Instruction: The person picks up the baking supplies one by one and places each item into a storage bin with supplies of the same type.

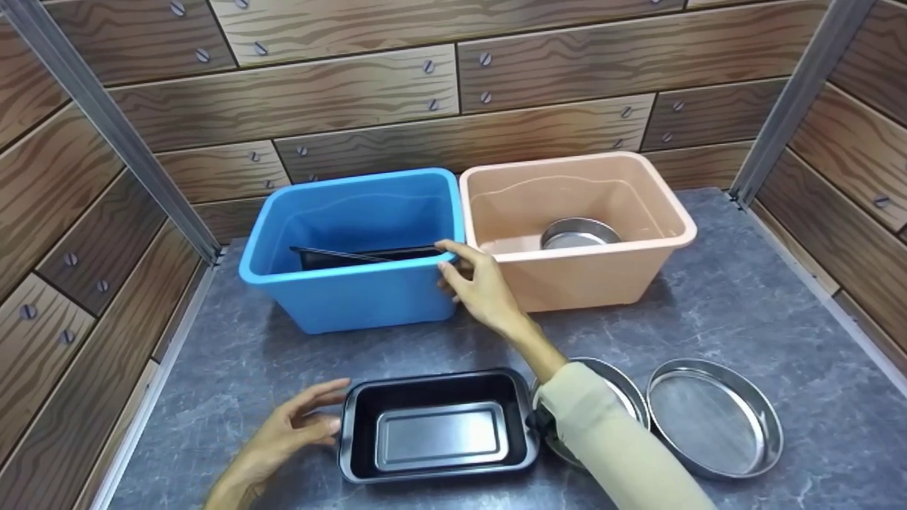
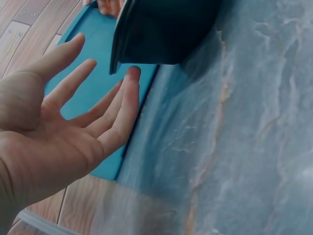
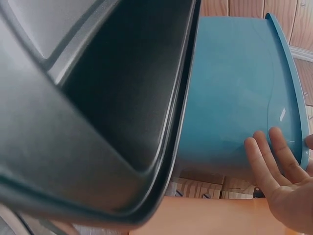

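At the front of the table lies a dark metal loaf pan [image 1: 439, 435]. My left hand [image 1: 287, 428] is held beside its left end, fingers spread and relaxed, with nothing in it; in the left wrist view the fingertips come close under the pan's rim. My right hand [image 1: 482, 283] reaches over to the front right corner of the blue bin [image 1: 354, 301] and pinches its rim between thumb and index finger. The other fingers [image 3: 261, 161] stretch out against the bin's outer wall in the right wrist view. Dark pans [image 1: 340, 258] lean inside the blue bin.
A peach bin [image 1: 581, 280] stands right of the blue one, with a round metal cake pan [image 1: 577, 234] inside. At the front right are two more round pans, one [image 1: 623, 386] partly under my right sleeve, the other [image 1: 708, 418] beside it. Wood-patterned walls enclose the table.
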### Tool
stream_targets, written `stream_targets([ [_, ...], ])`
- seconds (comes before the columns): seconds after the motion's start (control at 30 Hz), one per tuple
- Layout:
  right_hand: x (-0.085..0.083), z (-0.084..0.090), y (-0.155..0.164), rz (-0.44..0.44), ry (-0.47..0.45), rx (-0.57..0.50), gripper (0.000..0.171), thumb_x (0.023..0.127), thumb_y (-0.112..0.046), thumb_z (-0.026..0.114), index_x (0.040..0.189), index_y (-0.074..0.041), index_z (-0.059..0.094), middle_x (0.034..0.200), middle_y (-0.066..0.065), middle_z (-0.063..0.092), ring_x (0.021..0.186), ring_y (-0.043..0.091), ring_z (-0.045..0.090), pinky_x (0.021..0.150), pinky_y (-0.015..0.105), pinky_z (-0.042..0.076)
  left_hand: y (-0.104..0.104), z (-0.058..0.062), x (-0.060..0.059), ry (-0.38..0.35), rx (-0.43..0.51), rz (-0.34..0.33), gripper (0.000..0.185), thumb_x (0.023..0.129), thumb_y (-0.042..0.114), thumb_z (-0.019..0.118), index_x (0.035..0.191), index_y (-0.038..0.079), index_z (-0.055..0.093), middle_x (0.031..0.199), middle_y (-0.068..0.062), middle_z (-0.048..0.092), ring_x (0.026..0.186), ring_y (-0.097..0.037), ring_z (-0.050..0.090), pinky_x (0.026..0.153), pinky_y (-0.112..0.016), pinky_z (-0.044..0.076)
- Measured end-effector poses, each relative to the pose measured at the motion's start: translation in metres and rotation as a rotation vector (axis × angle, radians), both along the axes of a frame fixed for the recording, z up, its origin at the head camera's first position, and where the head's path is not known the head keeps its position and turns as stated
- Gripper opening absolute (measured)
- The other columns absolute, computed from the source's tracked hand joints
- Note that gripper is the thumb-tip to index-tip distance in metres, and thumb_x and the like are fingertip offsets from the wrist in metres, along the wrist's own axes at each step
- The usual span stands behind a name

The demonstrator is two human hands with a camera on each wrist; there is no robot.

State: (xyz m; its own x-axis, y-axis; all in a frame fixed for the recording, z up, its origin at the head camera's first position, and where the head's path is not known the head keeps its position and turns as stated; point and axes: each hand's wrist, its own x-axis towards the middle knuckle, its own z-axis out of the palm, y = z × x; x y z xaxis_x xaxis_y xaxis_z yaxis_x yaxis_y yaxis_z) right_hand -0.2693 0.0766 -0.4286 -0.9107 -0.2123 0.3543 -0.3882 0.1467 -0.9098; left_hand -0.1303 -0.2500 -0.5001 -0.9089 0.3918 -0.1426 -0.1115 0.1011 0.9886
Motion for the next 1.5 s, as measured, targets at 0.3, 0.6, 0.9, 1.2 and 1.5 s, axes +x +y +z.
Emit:
stream_targets([
  [0.3,0.0,-0.001,-0.001,0.005,0.002,0.009,0.033,0.098,-0.012,0.058,0.131,-0.01,0.059,0.083,0.021,0.068,0.075,0.042,0.067,0.055,0.041,0.058,0.002,-0.005,0.001,-0.064,0.066,-0.05,0.064,0.093,0.001,0.062,0.15,0.014,0.037,0.145,-0.025,0.04,0.116,-0.038,0.059,0.089,-0.044,0.055],
  [0.6,0.002,0.0,0.0,0.001,0.003,0.003,0.031,0.098,-0.014,0.058,0.129,-0.011,0.061,0.082,0.019,0.069,0.075,0.041,0.067,0.056,0.039,0.058,0.006,-0.011,0.003,-0.104,0.119,-0.107,0.069,0.093,0.0,0.061,0.152,0.017,0.032,0.147,-0.024,0.036,0.118,-0.041,0.056,0.091,-0.045,0.054],
  [0.9,0.002,0.002,-0.002,0.002,-0.004,-0.014,0.032,0.098,-0.013,0.059,0.13,-0.011,0.06,0.084,0.021,0.069,0.075,0.039,0.067,0.062,0.056,0.056,0.009,-0.015,0.002,-0.138,0.078,-0.134,0.073,0.092,0.006,0.065,0.153,0.024,0.03,0.153,-0.021,0.026,0.131,-0.042,0.044,0.098,-0.049,0.049],
  [1.2,0.017,0.021,-0.004,-0.002,-0.013,0.001,0.032,0.098,-0.005,0.055,0.13,-0.001,0.057,0.085,0.03,0.066,0.077,0.044,0.065,0.063,0.055,0.057,0.009,-0.019,0.004,-0.092,0.077,-0.159,0.08,0.088,0.006,0.069,0.154,0.026,0.027,0.157,-0.019,0.022,0.132,-0.039,0.045,0.096,-0.046,0.051],
  [1.5,0.026,0.03,-0.003,0.003,-0.019,-0.016,0.031,0.098,-0.003,0.055,0.129,-0.001,0.058,0.085,0.03,0.066,0.073,0.034,0.066,0.064,0.056,0.057,0.011,-0.022,0.002,-0.039,0.078,-0.225,0.077,0.094,0.008,0.063,0.155,0.026,0.02,0.163,-0.007,0.007,0.144,-0.036,0.027,0.112,-0.049,0.035],
])
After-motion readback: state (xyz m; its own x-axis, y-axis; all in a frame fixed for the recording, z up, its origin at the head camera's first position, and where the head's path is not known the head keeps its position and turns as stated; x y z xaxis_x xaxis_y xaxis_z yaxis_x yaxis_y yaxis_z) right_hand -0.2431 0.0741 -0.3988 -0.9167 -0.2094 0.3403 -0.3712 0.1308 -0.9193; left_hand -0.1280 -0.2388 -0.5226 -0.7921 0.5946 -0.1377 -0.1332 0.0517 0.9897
